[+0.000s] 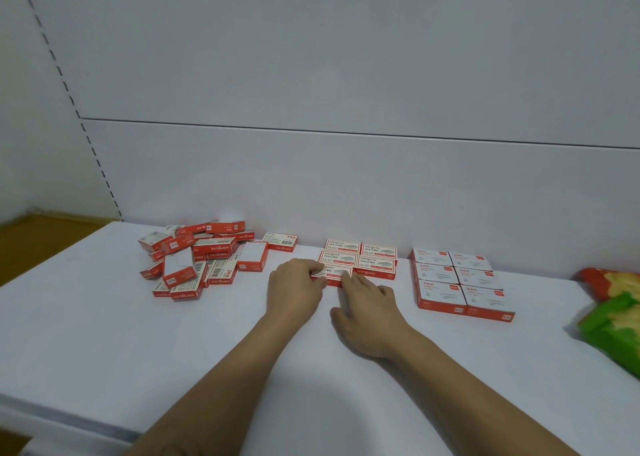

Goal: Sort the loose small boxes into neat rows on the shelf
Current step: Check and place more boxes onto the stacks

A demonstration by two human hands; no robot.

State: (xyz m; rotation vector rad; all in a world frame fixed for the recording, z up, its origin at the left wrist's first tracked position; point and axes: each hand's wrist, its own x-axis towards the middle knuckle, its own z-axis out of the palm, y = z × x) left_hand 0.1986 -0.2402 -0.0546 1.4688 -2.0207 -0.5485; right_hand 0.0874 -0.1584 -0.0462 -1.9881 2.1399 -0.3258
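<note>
Boxes lay in three groups on the white shelf (104, 334), all red and white. At the left sat a loose pile (194, 265), its boxes tumbled at every angle, some on edge and some face down. A lone box (280, 241) lay flat just right of the pile, close to the back panel (346, 178). In the middle stood a tidy block (375, 263) of two columns, label side up, and its front-left place was taken by the handled box (334, 272), touching its neighbours behind and to the right.

The left hand (294, 287) had its grip closed on that box's left end, fingers curled over the top and thumb against the near side. The right hand (367, 317) rested on the shelf with its grip spread, fingers nearly straight, the forefinger touching the box's near right corner.

Further right, well apart, a second block (460, 282) of six boxes sat in two even columns. Red and green packets (616, 317) lay at the far right edge.
</note>
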